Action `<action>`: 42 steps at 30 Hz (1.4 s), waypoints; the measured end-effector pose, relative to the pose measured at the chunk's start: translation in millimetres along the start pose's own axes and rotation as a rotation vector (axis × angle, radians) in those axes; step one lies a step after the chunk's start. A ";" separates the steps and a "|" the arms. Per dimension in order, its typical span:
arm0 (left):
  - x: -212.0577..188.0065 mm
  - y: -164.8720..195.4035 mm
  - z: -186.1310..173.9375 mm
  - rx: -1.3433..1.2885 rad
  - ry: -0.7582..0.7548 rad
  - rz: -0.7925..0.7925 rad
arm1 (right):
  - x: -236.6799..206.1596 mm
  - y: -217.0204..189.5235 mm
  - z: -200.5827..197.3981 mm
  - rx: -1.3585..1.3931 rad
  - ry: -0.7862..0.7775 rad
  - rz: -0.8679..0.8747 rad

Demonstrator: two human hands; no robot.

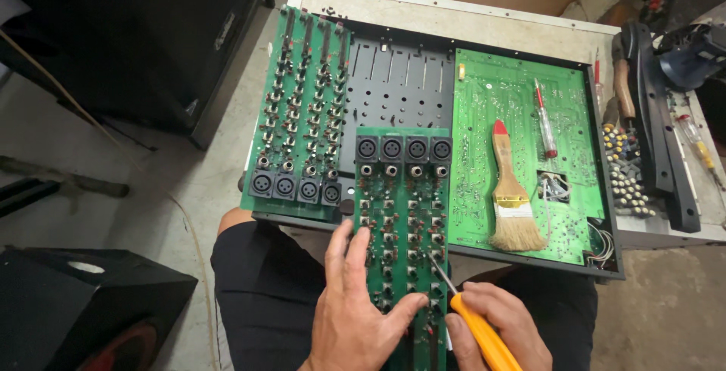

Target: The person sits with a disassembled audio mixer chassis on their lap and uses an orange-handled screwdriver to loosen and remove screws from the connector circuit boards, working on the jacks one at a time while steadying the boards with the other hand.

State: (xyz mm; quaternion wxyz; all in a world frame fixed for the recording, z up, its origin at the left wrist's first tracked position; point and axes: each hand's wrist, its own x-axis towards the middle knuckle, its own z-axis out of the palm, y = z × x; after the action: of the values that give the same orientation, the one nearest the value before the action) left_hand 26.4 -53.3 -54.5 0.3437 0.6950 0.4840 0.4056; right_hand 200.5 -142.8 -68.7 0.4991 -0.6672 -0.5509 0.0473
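My left hand (pixel 349 307) grips the lower left edge of a long green circuit board (pixel 403 212) with black round sockets at its far end, thumb pressed on its face. My right hand (pixel 499 325) holds a screwdriver with an orange-yellow handle (pixel 484 337); its thin metal tip touches the board near its right side. The board lies across my lap and the front edge of an opened black metal chassis (pixel 393 87).
A second green board with sockets (pixel 299 121) leans at the chassis's left. A large green board (pixel 522 114) at right carries a wooden paintbrush (pixel 510 193) and a red-handled tester screwdriver (pixel 544 121). Loose knobs (pixel 628 170), tools and a black strip lie right. Black speaker boxes (pixel 83 307) stand left.
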 end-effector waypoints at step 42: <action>15.7 9.2 -8.5 0.087 -0.117 -0.145 | 9.8 -9.1 -11.7 0.047 0.017 0.255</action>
State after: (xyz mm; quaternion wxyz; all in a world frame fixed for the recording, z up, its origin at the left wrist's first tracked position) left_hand 25.5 -40.4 -39.2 0.3691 0.6949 0.5296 0.3169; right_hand 205.3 -143.2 -51.5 0.5090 -0.7204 -0.4562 0.1175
